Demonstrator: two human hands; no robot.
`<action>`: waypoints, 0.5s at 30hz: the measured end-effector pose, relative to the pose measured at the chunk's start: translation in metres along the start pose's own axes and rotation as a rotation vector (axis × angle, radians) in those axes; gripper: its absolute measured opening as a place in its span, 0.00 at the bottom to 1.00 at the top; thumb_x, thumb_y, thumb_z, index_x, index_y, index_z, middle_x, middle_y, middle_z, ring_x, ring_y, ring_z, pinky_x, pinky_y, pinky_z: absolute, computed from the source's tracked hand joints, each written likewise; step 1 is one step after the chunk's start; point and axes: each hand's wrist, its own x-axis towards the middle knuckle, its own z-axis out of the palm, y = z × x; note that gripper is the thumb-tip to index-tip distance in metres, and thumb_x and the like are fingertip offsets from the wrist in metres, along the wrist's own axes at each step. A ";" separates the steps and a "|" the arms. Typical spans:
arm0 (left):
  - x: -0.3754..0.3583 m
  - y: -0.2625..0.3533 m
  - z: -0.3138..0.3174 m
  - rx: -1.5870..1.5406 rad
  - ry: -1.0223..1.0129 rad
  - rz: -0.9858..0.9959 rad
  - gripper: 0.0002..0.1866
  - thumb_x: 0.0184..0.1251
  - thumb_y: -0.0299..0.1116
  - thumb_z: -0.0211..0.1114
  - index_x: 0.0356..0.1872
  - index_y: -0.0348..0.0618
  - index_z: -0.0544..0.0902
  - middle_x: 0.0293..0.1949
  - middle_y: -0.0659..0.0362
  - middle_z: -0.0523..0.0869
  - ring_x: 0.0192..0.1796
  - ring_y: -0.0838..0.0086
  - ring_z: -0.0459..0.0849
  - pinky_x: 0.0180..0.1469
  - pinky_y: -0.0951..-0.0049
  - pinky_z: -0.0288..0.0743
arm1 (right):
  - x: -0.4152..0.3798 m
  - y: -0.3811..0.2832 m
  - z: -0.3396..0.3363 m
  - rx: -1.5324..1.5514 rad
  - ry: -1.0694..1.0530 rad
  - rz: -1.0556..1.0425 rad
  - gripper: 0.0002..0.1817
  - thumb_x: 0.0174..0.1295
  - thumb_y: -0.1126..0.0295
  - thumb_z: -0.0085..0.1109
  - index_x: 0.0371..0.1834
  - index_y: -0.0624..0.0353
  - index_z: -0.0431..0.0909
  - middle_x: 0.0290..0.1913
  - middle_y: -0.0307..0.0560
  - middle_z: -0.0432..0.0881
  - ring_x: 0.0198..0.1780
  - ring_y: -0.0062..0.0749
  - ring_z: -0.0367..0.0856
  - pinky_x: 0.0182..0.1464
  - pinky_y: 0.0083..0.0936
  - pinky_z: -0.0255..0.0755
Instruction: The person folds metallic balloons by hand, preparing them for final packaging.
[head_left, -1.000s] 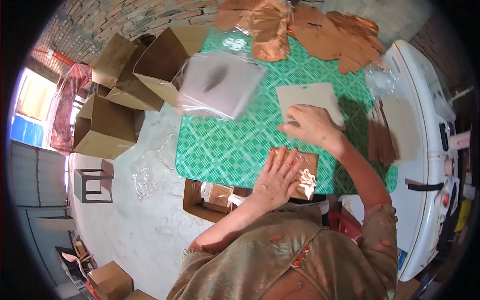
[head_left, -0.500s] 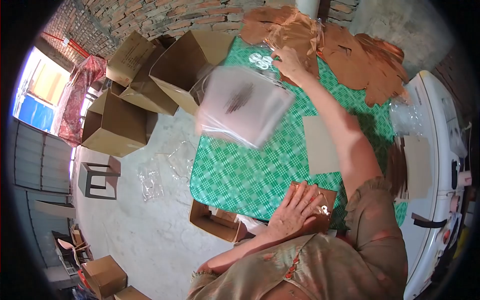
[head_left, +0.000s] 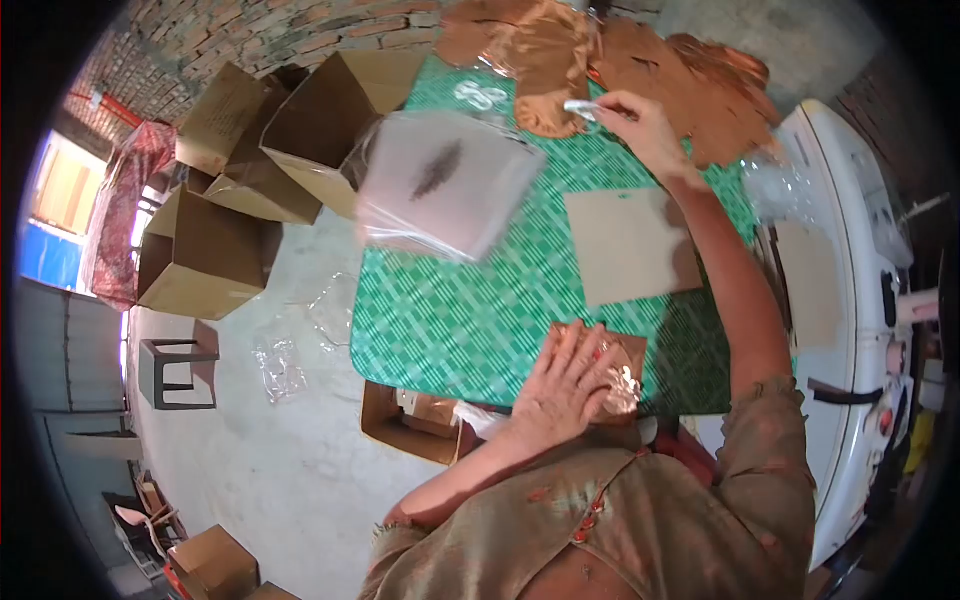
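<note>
My left hand [head_left: 568,388] lies flat, fingers spread, on a brown, shiny, plastic-wrapped packet [head_left: 625,350] at the table's near edge. Above the far part of the table, my right hand [head_left: 645,132] pinches a small white piece [head_left: 580,108], too blurred to name exactly. Several white loop-shaped pieces [head_left: 480,95] lie in a small heap to its left. A stack of clear plastic bags [head_left: 450,185] with a dark printed patch sits left of centre. Between my two hands rests a beige card sheet [head_left: 632,245].
Brown leather-like pieces [head_left: 680,90] cover the back of the green checked table [head_left: 450,330]. Open cardboard boxes [head_left: 320,120] crowd the left side, and another box [head_left: 410,430] stands below the near edge. A white appliance [head_left: 840,330] is at the right. A small stool [head_left: 180,372] stands on the floor.
My right hand has drawn back to the right from the white loop pieces, with a small white piece in its fingers. The left hand stays on the brown packet. The whole view has shifted slightly.
</note>
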 end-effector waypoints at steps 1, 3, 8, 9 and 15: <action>0.001 0.000 -0.002 0.011 -0.004 0.003 0.38 0.85 0.54 0.50 0.88 0.49 0.58 0.89 0.48 0.56 0.90 0.48 0.50 0.89 0.41 0.39 | -0.026 -0.010 -0.011 -0.167 0.021 -0.087 0.10 0.70 0.66 0.70 0.45 0.62 0.89 0.40 0.39 0.91 0.42 0.31 0.86 0.45 0.32 0.76; 0.001 0.001 -0.005 0.040 -0.016 0.007 0.37 0.86 0.53 0.50 0.88 0.48 0.59 0.88 0.48 0.57 0.89 0.47 0.50 0.89 0.41 0.39 | -0.073 -0.025 -0.028 -0.496 0.054 -0.258 0.09 0.69 0.66 0.71 0.44 0.60 0.90 0.41 0.42 0.90 0.45 0.38 0.86 0.47 0.34 0.77; 0.000 0.003 0.001 0.070 0.051 -0.002 0.35 0.84 0.51 0.53 0.86 0.50 0.63 0.88 0.51 0.59 0.89 0.50 0.52 0.89 0.44 0.42 | -0.146 0.024 -0.045 -0.759 -0.144 -0.570 0.14 0.64 0.68 0.73 0.51 0.59 0.87 0.49 0.46 0.89 0.52 0.47 0.85 0.54 0.42 0.78; 0.000 0.003 0.002 0.081 0.066 0.007 0.35 0.84 0.51 0.53 0.86 0.50 0.64 0.88 0.51 0.59 0.89 0.50 0.53 0.89 0.44 0.42 | -0.161 0.019 -0.040 -0.714 -0.111 -0.526 0.15 0.64 0.68 0.73 0.52 0.59 0.87 0.50 0.47 0.89 0.53 0.47 0.85 0.55 0.42 0.78; 0.000 0.004 -0.001 0.072 0.132 0.025 0.34 0.83 0.48 0.57 0.84 0.49 0.67 0.85 0.50 0.63 0.87 0.48 0.58 0.87 0.44 0.47 | -0.211 0.021 -0.042 -0.793 0.056 -0.320 0.19 0.65 0.68 0.71 0.58 0.58 0.84 0.52 0.48 0.87 0.58 0.48 0.83 0.61 0.42 0.76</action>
